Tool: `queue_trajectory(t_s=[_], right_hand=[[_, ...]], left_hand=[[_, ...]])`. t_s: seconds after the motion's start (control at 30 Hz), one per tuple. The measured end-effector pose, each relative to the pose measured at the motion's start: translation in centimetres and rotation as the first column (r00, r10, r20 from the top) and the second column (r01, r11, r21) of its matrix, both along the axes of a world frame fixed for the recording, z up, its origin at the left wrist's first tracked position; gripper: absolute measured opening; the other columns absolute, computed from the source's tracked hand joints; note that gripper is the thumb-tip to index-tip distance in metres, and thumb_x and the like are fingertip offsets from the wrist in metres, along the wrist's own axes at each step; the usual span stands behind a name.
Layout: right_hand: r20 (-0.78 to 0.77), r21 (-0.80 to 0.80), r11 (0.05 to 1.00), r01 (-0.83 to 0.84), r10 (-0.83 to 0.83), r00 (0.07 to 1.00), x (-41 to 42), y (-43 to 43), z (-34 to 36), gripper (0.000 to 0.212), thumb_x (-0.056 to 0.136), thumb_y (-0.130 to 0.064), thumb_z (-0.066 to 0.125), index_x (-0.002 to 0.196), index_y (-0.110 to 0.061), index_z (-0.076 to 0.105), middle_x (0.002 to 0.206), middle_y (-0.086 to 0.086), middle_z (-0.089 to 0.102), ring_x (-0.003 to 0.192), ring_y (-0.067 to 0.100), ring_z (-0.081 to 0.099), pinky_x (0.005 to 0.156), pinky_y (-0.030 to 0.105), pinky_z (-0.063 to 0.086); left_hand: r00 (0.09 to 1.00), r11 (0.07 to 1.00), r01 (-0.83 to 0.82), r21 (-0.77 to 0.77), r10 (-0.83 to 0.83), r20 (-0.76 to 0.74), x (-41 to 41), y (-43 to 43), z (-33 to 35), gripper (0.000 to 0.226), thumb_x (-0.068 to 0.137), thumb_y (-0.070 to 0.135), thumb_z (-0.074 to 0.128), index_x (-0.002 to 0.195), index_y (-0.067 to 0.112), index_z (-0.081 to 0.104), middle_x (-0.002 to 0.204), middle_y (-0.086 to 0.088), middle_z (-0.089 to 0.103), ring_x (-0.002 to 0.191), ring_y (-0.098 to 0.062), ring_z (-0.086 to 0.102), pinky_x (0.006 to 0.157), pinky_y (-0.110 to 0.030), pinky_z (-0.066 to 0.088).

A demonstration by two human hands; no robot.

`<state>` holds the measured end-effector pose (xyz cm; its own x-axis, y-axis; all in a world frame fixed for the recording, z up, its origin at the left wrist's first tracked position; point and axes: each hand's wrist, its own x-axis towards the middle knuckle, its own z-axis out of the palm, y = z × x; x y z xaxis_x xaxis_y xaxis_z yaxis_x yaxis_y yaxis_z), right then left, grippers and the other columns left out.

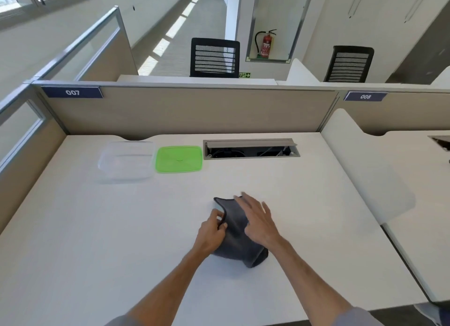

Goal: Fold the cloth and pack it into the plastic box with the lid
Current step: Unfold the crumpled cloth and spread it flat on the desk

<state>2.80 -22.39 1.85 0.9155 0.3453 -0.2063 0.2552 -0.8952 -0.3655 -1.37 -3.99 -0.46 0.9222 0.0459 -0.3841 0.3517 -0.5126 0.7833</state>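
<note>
A dark grey cloth (239, 243) lies folded on the white desk (97, 240), in the middle near me. My left hand (211, 230) pinches its left edge between thumb and fingers. My right hand (258, 218) rests flat on top of the cloth with fingers spread. The clear plastic box (125, 161) stands open and empty at the back left of the desk. Its green lid (179, 158) lies flat just to the right of the box, touching or nearly touching it.
An open cable hatch (250, 149) is set into the desk at the back right. A beige partition (185, 111) closes off the far edge and the left side. A white divider (365, 169) bounds the right side. Office chairs stand beyond.
</note>
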Motion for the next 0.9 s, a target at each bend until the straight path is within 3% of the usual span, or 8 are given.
queue_trajectory(t_s=[0.13, 0.27, 0.43, 0.57, 0.63, 0.7, 0.77, 0.9], right_hand=[[0.038, 0.023, 0.969, -0.247, 0.246, 0.968, 2.4, 1.3, 2.6, 0.097, 0.085, 0.014, 0.05, 0.162, -0.042, 0.037, 0.18, -0.017, 0.014, 0.166, 0.008, 0.011, 0.136, 0.046, 0.006], [0.03, -0.076, 0.957, -0.279, 0.282, 0.959, 4.9, 1.2, 4.9, 0.066, 0.088, 0.01, 0.054, 0.138, -0.032, 0.064, 0.179, -0.017, 0.02, 0.166, 0.01, 0.014, 0.137, 0.05, 0.009], [0.144, -0.21, 0.946, -0.247, 0.279, 0.949, 7.5, -0.4, 8.3, 0.026, 0.098, -0.014, 0.066, 0.114, -0.032, 0.074, 0.177, -0.014, 0.028, 0.167, 0.01, 0.014, 0.136, 0.051, 0.006], [0.194, -0.086, 0.981, -0.176, 0.189, 0.963, 8.5, -1.4, 12.0, 0.008, 0.099, -0.032, 0.071, 0.101, -0.03, 0.078, 0.149, -0.016, 0.064, 0.155, 0.01, 0.041, 0.131, 0.047, 0.022], [0.217, -0.008, 0.994, -0.109, 0.108, 0.97, 8.4, -1.9, 14.1, 0.006, 0.096, -0.033, 0.072, 0.095, -0.03, 0.078, 0.114, -0.012, 0.078, 0.12, 0.019, 0.067, 0.108, 0.043, 0.046], [0.222, 0.035, 0.999, -0.036, 0.027, 0.975, 8.2, -2.7, 15.7, 0.007, 0.094, -0.034, 0.071, 0.09, -0.031, 0.075, 0.091, -0.012, 0.076, 0.093, 0.02, 0.068, 0.084, 0.037, 0.047], [0.196, 0.072, 0.997, -0.001, -0.013, 0.98, 8.1, -3.8, 16.9, 0.007, 0.093, -0.037, 0.073, 0.087, -0.034, 0.073, 0.087, -0.014, 0.074, 0.09, 0.016, 0.068, 0.079, 0.038, 0.052], [0.128, 0.126, 0.99, 0.06, -0.076, 0.989, 7.8, -6.2, 18.2, 0.005, 0.09, -0.042, 0.077, 0.087, -0.039, 0.074, 0.09, -0.016, 0.075, 0.094, 0.015, 0.069, 0.086, 0.042, 0.058]], left_hand=[[0.976, 0.99, 0.139, 0.021, -0.141, 0.164, 0.6, 0.1, 2.5, 0.037, 0.111, 0.018, 0.049, 0.144, 0.035, 0.048, 0.124, 0.002, 0.08, 0.106, -0.03, 0.075, 0.095, -0.044, 0.06], [0.947, 0.986, 0.164, 0.031, -0.166, 0.275, 0.5, 0.8, 4.7, 0.025, 0.112, 0.028, 0.051, 0.13, 0.045, 0.054, 0.121, 0.011, 0.081, 0.102, -0.025, 0.075, 0.091, -0.044, 0.061], [0.917, 0.986, 0.139, 0.088, -0.162, 0.366, 0.6, 2.8, 6.4, 0.018, 0.111, 0.038, 0.053, 0.125, 0.05, 0.057, 0.098, 0.017, 0.079, 0.085, -0.016, 0.072, 0.08, -0.039, 0.059], [0.924, 0.976, 0.158, 0.152, -0.2, 0.326, 0.5, 5.5, 6.6, 0.018, 0.103, 0.058, 0.061, 0.118, 0.047, 0.061, 0.095, 0.017, 0.079, 0.085, -0.011, 0.074, 0.079, -0.037, 0.06], [0.94, 0.957, 0.181, 0.228, -0.236, 0.245, 0.5, 7.2, 6.2, 0.014, 0.1, 0.057, 0.066, 0.107, 0.045, 0.064, 0.092, 0.017, 0.078, 0.088, -0.014, 0.072, 0.079, -0.037, 0.058], [0.948, 0.93, 0.202, 0.307, -0.264, 0.178, 0.4, 9.0, 5.8, 0.016, 0.101, 0.049, 0.068, 0.087, 0.044, 0.062, 0.082, 0.017, 0.071, 0.087, -0.019, 0.068, 0.073, -0.035, 0.05], [0.958, 0.924, 0.182, 0.336, -0.243, 0.15, 0.5, 10.6, 5.6, 0.028, 0.102, 0.041, 0.07, 0.076, 0.042, 0.058, 0.073, 0.014, 0.065, 0.081, -0.021, 0.063, 0.069, -0.036, 0.047], [0.978, 0.956, 0.114, 0.269, -0.155, 0.138, 0.8, 13.8, 6.9, 0.013, 0.101, 0.033, 0.076, 0.089, 0.028, 0.075, 0.078, 0.008, 0.077, 0.078, -0.02, 0.07, 0.08, -0.043, 0.06]])
